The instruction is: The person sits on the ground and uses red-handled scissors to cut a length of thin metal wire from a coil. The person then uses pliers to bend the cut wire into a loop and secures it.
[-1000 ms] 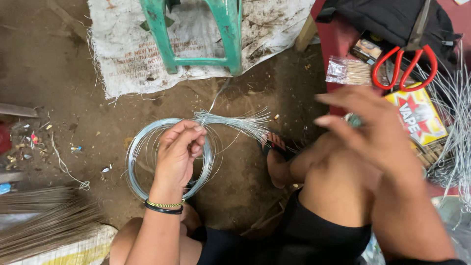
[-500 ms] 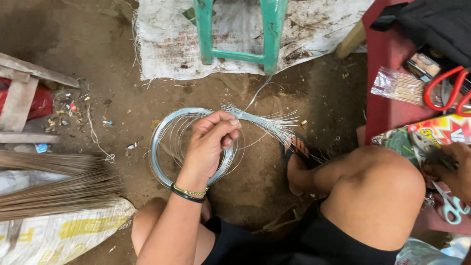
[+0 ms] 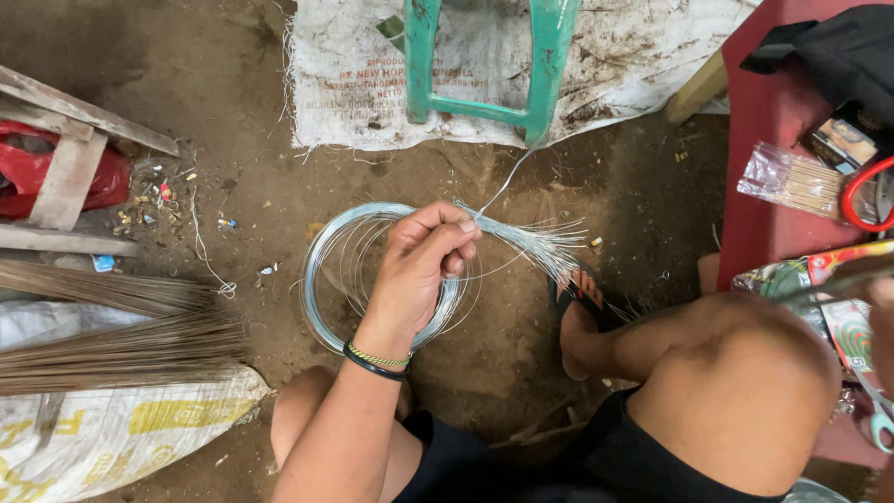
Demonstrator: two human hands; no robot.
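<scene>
The left hand [image 3: 424,270] pinched a bundle of cut wires [image 3: 535,240] above the wire coil [image 3: 321,279] on the dirt floor [image 3: 233,140]; the right hand's grip could not be told.

A green plastic stool [image 3: 484,65] stands on a dirty white sack [image 3: 643,56], with a broom-stick bundle [image 3: 112,335] at left.

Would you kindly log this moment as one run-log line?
left hand: pinching cut wire bundle | wire coil: on dirt floor | right hand: mostly out of view
</scene>
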